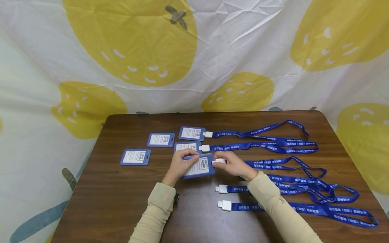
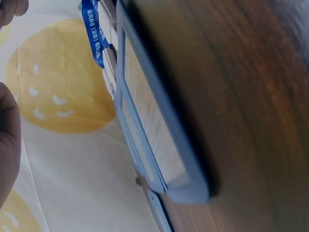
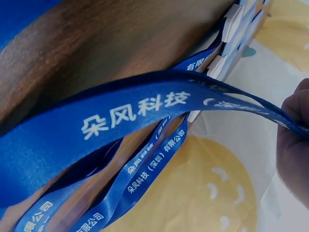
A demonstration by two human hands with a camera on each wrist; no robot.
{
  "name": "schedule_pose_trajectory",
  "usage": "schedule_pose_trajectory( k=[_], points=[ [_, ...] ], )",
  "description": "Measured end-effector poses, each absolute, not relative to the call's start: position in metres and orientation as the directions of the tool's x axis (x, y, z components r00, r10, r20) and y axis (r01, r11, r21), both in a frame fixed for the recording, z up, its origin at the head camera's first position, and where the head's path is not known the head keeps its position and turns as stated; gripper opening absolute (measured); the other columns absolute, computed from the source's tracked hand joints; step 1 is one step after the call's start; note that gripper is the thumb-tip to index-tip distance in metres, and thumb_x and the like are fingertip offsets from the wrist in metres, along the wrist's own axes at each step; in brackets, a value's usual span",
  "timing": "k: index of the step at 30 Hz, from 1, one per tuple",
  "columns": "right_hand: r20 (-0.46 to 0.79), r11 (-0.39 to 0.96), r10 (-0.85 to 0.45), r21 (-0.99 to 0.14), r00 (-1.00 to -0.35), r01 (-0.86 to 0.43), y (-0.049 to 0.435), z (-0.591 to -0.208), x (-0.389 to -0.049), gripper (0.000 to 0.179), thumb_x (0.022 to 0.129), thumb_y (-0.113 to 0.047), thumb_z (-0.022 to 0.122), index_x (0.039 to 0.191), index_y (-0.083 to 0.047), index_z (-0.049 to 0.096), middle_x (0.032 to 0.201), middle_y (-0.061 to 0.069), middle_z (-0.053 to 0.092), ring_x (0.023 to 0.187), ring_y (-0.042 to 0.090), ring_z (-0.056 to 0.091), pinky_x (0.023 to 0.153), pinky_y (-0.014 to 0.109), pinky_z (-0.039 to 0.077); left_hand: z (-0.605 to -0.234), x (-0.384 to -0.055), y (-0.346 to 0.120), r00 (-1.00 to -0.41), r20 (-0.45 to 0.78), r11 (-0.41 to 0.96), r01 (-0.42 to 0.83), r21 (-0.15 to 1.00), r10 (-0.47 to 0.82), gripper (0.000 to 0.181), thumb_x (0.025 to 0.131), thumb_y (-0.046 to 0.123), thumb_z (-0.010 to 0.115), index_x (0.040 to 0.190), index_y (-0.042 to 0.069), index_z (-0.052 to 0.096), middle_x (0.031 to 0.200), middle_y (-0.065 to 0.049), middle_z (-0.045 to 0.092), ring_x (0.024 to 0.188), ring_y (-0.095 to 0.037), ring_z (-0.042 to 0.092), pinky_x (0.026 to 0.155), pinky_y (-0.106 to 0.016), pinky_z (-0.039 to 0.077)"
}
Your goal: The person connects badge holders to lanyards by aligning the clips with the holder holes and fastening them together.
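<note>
In the head view my left hand [image 1: 180,166] grips a blue badge holder [image 1: 199,167] with a white "ID/IC CARD" insert, thumb across its front. My right hand [image 1: 232,163] pinches the white clip [image 1: 219,161] of a lanyard right at the holder's slotted end. From the right hand in the right wrist view [image 3: 294,140], the blue printed strap [image 3: 145,108] runs across toward the left. The left wrist view catches only part of the left hand [image 2: 7,140] at its edge, and the held badge holder is out of that view.
Two loose badge holders [image 1: 135,157] lie on the left of the brown table [image 1: 106,209]. Behind the hands, two more [image 1: 191,133] have white clips [image 1: 208,134] and blue lanyards at their ends. Further lanyards [image 1: 334,211] spread at the right, their white clips [image 1: 226,205] pointing left.
</note>
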State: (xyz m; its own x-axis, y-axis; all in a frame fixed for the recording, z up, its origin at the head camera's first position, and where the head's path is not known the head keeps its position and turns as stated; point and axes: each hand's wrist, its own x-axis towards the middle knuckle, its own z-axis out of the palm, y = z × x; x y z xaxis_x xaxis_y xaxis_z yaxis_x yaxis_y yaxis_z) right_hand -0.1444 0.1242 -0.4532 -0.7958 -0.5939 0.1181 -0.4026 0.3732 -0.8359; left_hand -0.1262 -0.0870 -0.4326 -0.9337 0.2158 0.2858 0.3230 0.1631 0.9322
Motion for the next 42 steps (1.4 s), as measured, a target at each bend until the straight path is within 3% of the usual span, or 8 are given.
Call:
schedule_pose_trajectory(
  k=[11,16,22,28,32,39,42],
  points=[
    [0.123,0.400,-0.611,-0.804,-0.782,-0.439,0.130,-0.456,-0.145,0.009,0.089,-0.016,0.058,0.082,-0.012,0.055,0.074,-0.004,0.052,0.069,0.012,0.048,0.061,0.026,0.039,-0.430,-0.127,-0.084,-0.924,0.280,0.205,0.336,0.919,0.259,0.007,0.078,-0.008,0.062,0.082,-0.013,0.064,0.081,-0.023,0.064,0.079,-0.016,0.057,0.081,-0.047,0.043],
    [0.158,0.410,-0.635,-0.761,-0.756,-0.503,0.134,-0.457,-0.147,0.009,0.088,-0.020,0.060,0.084,-0.012,0.057,0.076,-0.004,0.055,0.069,0.011,0.049,0.061,0.026,0.041,-0.436,-0.129,-0.086,-0.925,0.274,0.252,0.340,0.906,0.263,0.007,0.078,-0.006,0.063,0.083,-0.012,0.065,0.082,-0.021,0.065,0.081,-0.023,0.060,0.081,-0.039,0.045],
    [0.034,0.509,-0.641,-0.728,-0.767,-0.458,0.142,-0.455,-0.148,0.027,0.081,-0.033,0.068,0.096,-0.011,0.063,0.091,-0.002,0.063,0.078,0.013,0.053,0.072,0.031,0.045,-0.464,-0.140,-0.093,-0.941,0.221,0.291,0.293,0.911,0.254,0.009,0.079,0.001,0.067,0.085,-0.005,0.068,0.086,-0.015,0.067,0.086,-0.024,0.060,0.083,-0.032,0.043],
    [0.017,0.543,-0.646,-0.692,-0.763,-0.476,0.155,-0.457,-0.146,0.025,0.076,-0.017,0.073,0.096,-0.006,0.064,0.099,0.008,0.065,0.092,0.026,0.060,0.081,0.044,0.047,-0.473,-0.142,-0.104,-0.953,0.203,0.309,0.267,0.913,0.226,0.006,0.075,0.001,0.070,0.081,-0.001,0.067,0.081,-0.010,0.067,0.081,-0.016,0.060,0.080,-0.029,0.044],
    [0.039,0.546,-0.655,-0.665,-0.754,-0.509,0.163,-0.459,-0.145,0.023,0.074,-0.007,0.072,0.094,-0.005,0.064,0.098,0.011,0.066,0.094,0.030,0.060,0.081,0.046,0.047,-0.476,-0.142,-0.111,-0.961,0.189,0.321,0.248,0.914,0.204,0.011,0.072,0.001,0.073,0.077,0.000,0.063,0.076,-0.009,0.066,0.072,-0.011,0.059,0.071,-0.025,0.045],
    [-0.003,0.595,-0.644,-0.630,-0.765,-0.499,0.176,-0.463,-0.141,0.022,0.072,-0.006,0.072,0.092,-0.005,0.064,0.096,0.010,0.066,0.093,0.031,0.060,0.080,0.047,0.047,-0.482,-0.137,-0.123,-0.973,0.074,0.440,0.166,0.883,0.218,0.012,0.072,0.008,0.075,0.074,0.007,0.063,0.078,-0.002,0.063,0.065,-0.009,0.052,0.061,-0.026,0.041],
    [-0.030,0.617,-0.637,-0.619,-0.771,-0.486,0.181,-0.466,-0.139,0.021,0.072,-0.006,0.072,0.092,-0.007,0.064,0.096,0.008,0.065,0.093,0.030,0.060,0.080,0.046,0.047,-0.485,-0.135,-0.127,-0.960,0.061,0.486,0.192,0.853,0.272,0.012,0.072,0.008,0.075,0.073,0.008,0.063,0.075,-0.001,0.062,0.062,-0.010,0.049,0.058,-0.026,0.040]
  ],
)
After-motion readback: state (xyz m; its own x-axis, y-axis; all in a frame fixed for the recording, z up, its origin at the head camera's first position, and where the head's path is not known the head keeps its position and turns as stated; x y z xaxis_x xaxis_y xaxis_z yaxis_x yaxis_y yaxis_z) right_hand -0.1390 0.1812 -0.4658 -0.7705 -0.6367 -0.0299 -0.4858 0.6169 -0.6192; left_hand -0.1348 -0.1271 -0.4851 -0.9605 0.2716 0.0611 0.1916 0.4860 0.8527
